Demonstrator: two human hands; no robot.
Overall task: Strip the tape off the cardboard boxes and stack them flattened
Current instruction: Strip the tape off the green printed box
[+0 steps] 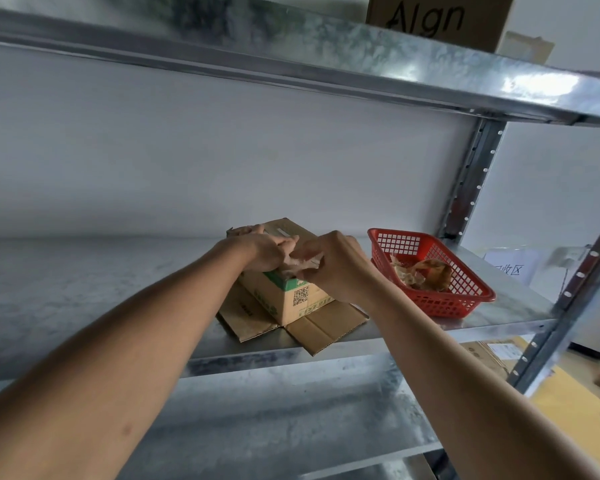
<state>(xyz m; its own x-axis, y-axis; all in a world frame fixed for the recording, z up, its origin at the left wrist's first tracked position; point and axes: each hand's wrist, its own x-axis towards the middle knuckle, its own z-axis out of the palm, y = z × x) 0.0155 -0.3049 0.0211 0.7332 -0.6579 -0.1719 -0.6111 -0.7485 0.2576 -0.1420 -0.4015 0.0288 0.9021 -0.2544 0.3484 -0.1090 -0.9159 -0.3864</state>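
Now both hands meet atop the cardboard box (293,292) near the shelf's (84,296) front right corner: left hand (267,249) and right hand (329,261) both pinching crumpled tape (297,263); stripping underway, next it likely goes into the red basket (440,299)

Both bare forearms reach forward and converge; the left hand (264,250) and right hand (329,259) meet, fingers (289,244) curled, pinching.
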